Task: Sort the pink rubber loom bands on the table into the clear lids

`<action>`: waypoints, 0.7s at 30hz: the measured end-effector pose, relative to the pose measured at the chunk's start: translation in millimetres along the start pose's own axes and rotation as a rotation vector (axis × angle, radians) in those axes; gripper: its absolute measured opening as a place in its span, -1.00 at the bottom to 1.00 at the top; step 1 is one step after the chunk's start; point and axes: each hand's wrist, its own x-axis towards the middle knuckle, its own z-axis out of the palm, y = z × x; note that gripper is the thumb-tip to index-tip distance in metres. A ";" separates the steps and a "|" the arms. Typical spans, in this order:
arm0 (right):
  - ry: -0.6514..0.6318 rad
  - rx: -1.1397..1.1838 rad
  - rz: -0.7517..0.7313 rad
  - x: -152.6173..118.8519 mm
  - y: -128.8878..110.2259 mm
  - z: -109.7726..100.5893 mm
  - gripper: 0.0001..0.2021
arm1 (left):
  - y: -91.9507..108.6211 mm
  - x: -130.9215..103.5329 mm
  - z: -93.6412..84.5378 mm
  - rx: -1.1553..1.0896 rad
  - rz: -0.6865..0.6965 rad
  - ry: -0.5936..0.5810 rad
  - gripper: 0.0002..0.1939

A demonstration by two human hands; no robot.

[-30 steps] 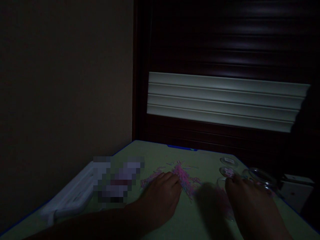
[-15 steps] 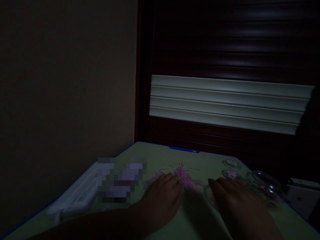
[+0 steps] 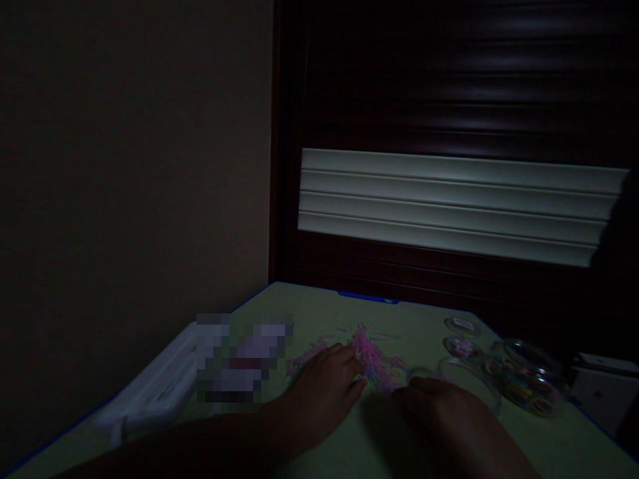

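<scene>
A loose heap of small pink and purple elastic bands [image 3: 370, 356] lies on the pale green tabletop. At the heap's near left edge rests my left hand [image 3: 324, 389], palm down. Its fingers bend over the bands, its thumb is apart from them, and the fingertips are partly hidden. My right hand [image 3: 444, 416] is at the heap's near right side, fingers and thumb drawn together. Whatever lies between those fingertips is too dark to make out. Just behind it sits a clear round dish [image 3: 482, 382], partly covered by the hand.
A clear jar [image 3: 532, 379] with coloured bands stands at the right. Two small round clear containers [image 3: 462, 326] lie behind it. On the left are a long white case [image 3: 154, 389] and a blurred-out object [image 3: 244, 362]. A white box [image 3: 602, 386] stands beyond the table's right edge.
My right hand has moved left, from over the clear dish towards the bands, and its fingers have drawn in. The jar and dish show more fully. My left hand has barely shifted.
</scene>
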 end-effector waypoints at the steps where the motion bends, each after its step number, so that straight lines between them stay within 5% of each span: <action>1: -0.004 -0.001 0.000 0.0 -0.3 -0.3 -0.72 | -0.4 0.6 0.1 -0.006 0.009 0.001 -0.94; 21: -0.037 0.028 0.020 -1.0 -3.8 -2.8 -0.74 | -0.7 7.5 3.2 0.106 0.069 -0.007 -0.85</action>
